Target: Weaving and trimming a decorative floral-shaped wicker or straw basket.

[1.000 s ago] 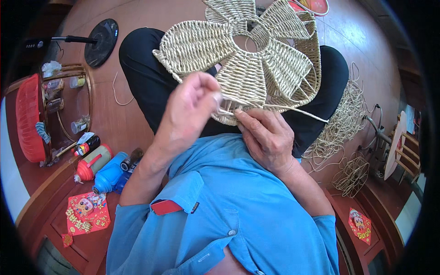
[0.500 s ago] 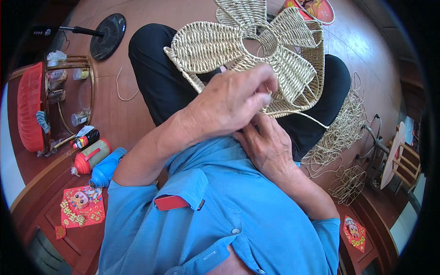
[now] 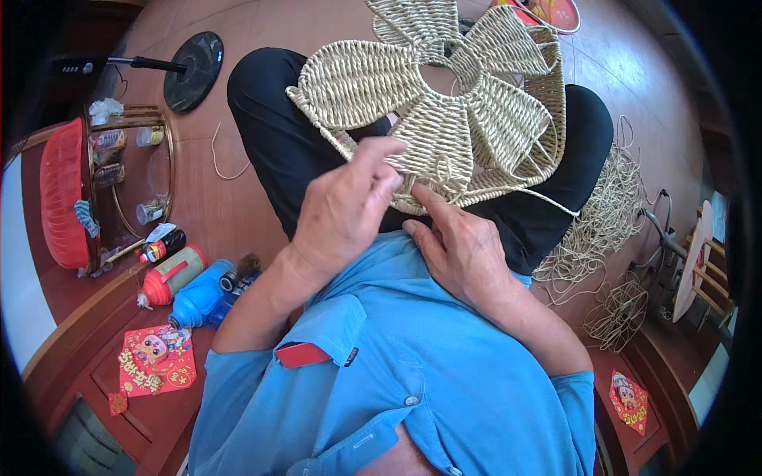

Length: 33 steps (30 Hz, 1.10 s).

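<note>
A pale woven straw-cord piece (image 3: pixel 357 79) rests across my thighs, with wide petals around a round hole and a rim frame behind them. My left hand (image 3: pixel 341 208) is at its near edge, thumb against curled fingers and index finger bent above; what the pinch holds cannot be made out. Beside it, my right hand (image 3: pixel 464 246) has its index fingertip on the near rim, its thumb apart and lower down. A small cord loop (image 3: pixel 444 168) stands up from the near petal. One loose cord end (image 3: pixel 548 200) sticks out to the right.
A large heap of loose cord (image 3: pixel 599 202) and a smaller coil (image 3: pixel 617 317) lie on the floor at right. At left are a rack with a red basket (image 3: pixel 65 194), a red-topped flask (image 3: pixel 171 274) and a blue flask (image 3: pixel 198 293). A round black base (image 3: pixel 194 71) stands farther off.
My left hand has moved left and toward me, away from the right hand, uncovering the near petal and the cord loop. My right index finger now reaches onto the rim.
</note>
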{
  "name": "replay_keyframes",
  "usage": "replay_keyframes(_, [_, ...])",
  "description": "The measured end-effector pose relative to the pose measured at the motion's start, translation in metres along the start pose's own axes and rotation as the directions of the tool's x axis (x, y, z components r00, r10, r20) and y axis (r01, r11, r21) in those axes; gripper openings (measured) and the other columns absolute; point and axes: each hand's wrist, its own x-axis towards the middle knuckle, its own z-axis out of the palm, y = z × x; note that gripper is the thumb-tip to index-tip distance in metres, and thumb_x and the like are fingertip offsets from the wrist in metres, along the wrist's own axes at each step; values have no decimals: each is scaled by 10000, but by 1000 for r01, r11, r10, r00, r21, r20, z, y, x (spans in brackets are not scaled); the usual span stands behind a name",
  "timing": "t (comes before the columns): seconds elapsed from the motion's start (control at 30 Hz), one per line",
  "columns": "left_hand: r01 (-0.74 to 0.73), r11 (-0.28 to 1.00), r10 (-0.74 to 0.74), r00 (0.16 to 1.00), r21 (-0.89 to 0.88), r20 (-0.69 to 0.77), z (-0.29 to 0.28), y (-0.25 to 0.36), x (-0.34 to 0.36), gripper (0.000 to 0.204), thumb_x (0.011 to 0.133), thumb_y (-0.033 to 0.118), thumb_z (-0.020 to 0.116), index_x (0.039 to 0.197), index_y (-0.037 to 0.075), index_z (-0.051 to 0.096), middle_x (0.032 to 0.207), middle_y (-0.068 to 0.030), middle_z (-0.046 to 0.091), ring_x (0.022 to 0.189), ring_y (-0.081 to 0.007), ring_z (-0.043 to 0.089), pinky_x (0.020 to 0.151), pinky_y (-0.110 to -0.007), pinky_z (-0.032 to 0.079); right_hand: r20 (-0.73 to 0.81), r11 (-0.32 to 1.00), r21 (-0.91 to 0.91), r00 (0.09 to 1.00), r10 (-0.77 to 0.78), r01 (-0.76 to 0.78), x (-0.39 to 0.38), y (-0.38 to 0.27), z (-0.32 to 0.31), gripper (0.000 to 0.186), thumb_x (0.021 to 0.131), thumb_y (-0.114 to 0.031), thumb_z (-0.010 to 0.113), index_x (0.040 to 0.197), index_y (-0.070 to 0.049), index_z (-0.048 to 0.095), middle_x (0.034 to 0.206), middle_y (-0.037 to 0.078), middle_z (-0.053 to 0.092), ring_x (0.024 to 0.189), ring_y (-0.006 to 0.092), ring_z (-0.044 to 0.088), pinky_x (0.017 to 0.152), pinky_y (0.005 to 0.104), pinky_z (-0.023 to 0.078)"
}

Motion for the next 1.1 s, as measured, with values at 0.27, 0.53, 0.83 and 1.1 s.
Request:
replay_keyframes(0.27, [-322,782,353,935,534,47,26,-12,-12,1013,853,-8,707,1754,-1,244,1062,-171,750,786,-330,791,644,-420,637,161,924,249,953,255,-289,8,-4,-4,521,968,-131,741,1447,46,635,731,217,698,677,369,737,680,477,565])
replay_keyframes(0.53, [-16,978,14,1000,208,12,28,-10,2,785,999,-43,666,1715,114,384,972,-172,777,888,-383,794,808,-482,619,311,855,322,899,309,-406,16,6,-16,481,952,-101,688,1408,54,678,711,204,681,641,331,711,670,462,546])
replay_keyframes(0.83, [-212,976,220,947,57,-234,36,-13,-16,507,993,-88,650,1467,62,552,1130,-102,753,731,-121,717,612,-288,576,-8,998,24,998,60,-60,-8,-3,7,546,1010,-159,742,1510,-13,580,735,206,714,687,400,752,644,516,590])
replay_keyframes(1.1, [300,295,-255,940,-907,228,-1,-10,-22,254,1056,62,607,1300,51,541,1156,-134,685,575,-30,417,470,-188,350,-69,1000,9,998,-14,15,-8,1,8,543,1005,-148,765,1507,-34,592,709,154,705,624,323,735,590,457,581])
